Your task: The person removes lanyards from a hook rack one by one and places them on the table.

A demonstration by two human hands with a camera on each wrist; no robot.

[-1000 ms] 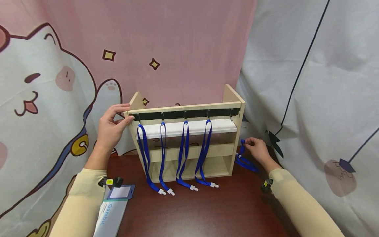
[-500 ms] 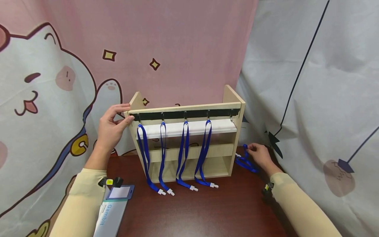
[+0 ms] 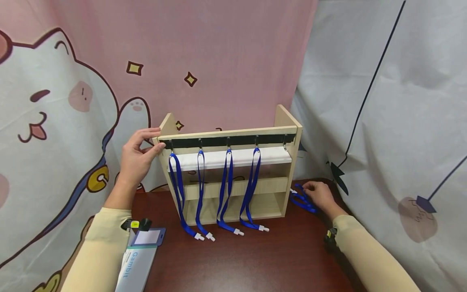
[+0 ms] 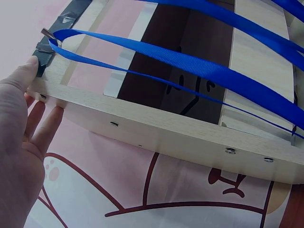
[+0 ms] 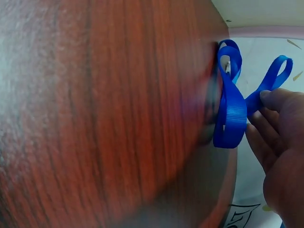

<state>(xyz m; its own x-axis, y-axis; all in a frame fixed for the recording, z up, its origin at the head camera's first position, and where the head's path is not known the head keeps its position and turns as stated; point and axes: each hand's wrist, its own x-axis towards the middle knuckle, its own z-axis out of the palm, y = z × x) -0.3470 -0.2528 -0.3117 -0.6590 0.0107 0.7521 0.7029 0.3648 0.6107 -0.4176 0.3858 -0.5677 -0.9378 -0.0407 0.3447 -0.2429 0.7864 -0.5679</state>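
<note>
My left hand [image 3: 136, 158] grips the upper left corner of a small wooden rack [image 3: 233, 185], thumb on the front by the black strip [image 3: 215, 141], fingers around the outer side. In the left wrist view, the left hand [image 4: 23, 118] is next to a hook with a blue lanyard [image 4: 204, 69] looped over it. Several blue lanyards hang from the strip, their white clips [image 3: 264, 228] lying on the table; the rightmost hook [image 3: 285, 144] bears none. Right of the rack, my right hand [image 3: 321, 195] pinches a loosely coiled blue lanyard [image 5: 232, 118] between thumb and fingers.
A white box [image 3: 136, 267] lettered "Gambit" lies at the table's left, with a blue-framed badge holder [image 3: 148, 237] at its far end. Pink printed cloth [image 3: 233, 61] hangs behind the rack; grey cloth [image 3: 383, 121] hangs along the right, close to my right hand.
My right hand has moved down and slightly right, lowering the lanyard's raised loop towards the table. My left hand and the rack stay in place.
</note>
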